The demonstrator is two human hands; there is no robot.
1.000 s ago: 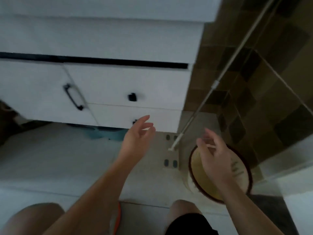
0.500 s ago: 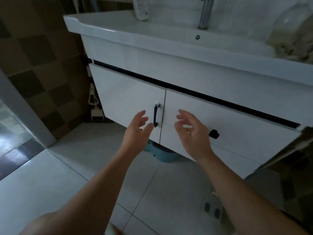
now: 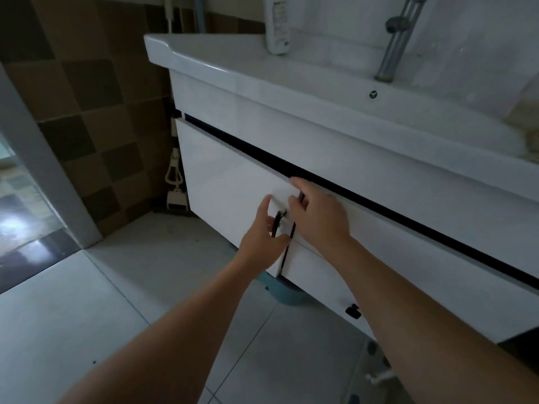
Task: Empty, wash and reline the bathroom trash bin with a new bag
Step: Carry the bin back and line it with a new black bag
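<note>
No trash bin shows in the head view now. Both hands are at the white vanity cabinet under the sink. My left hand (image 3: 259,240) is curled around the black handle (image 3: 277,224) of the left cabinet door (image 3: 227,182). My right hand (image 3: 318,217) has its fingertips hooked over that door's right edge, near the top corner. A dark gap runs down this edge, so the door stands slightly ajar. Nothing inside the cabinet can be seen.
The white sink top (image 3: 221,68) carries a white bottle (image 3: 278,24) and a metal faucet (image 3: 393,45). A teal object (image 3: 287,293) sits on the floor under the cabinet. A drawer knob (image 3: 353,312) is to the right. A glass door frame (image 3: 38,158) stands at left.
The view swung left and up, away from the round bin on the floor. Both hands moved forward from mid-air onto the left cabinet door, which now shows a gap at its edge.
</note>
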